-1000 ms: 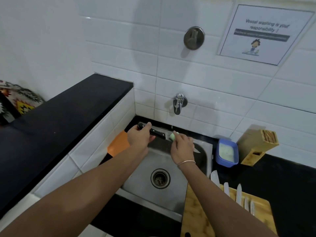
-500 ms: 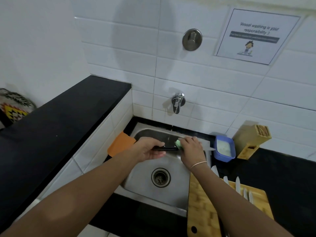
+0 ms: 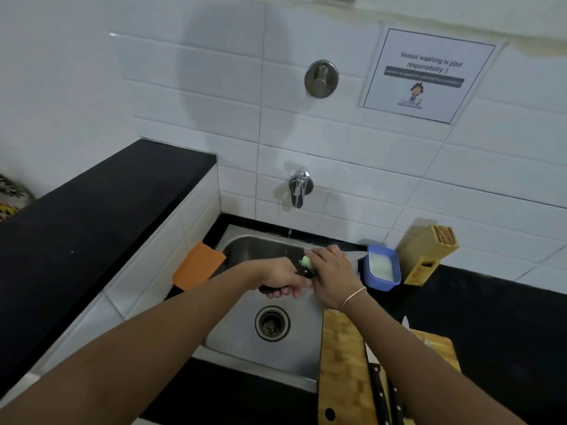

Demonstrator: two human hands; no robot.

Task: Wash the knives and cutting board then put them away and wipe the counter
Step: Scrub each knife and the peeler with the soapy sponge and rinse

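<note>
Both hands are working over the steel sink (image 3: pixel 233 338) right now, with the left hand (image 3: pixel 280 279) curling its fingers round the dark handle of a knife (image 3: pixel 356 256), holding it level across the basin with the blade pointing off toward three o'clock. The right hand (image 3: pixel 333 277) is closing over the blade near the handle, pinching a pale green sponge (image 3: pixel 306 261) against it, and the tip of the blade is poking out past the knuckles toward the blue tub (image 3: pixel 382 266). That tub is sitting on the black bench (image 3: pixel 506 332) at three o'clock from the hands, just beside the sink, holding something pale and milky. Right next to it at three o'clock, the wooden knife block (image 3: pixel 426 253) is leaning with its slotted face tilted up. Down at five o'clock the wooden cutting board (image 3: pixel 340 363) is lying on the bench against the sink's right edge, and more knives (image 3: pixel 380 394) are resting on it, partly hidden under the right forearm. An orange cloth (image 3: pixel 199 265) is lying at nine o'clock from the hands, at the sink's far left corner. Up at twelve o'clock the tap (image 3: pixel 299 187) is sticking out of the white tiles, and a drop of water is falling beneath it.
</note>
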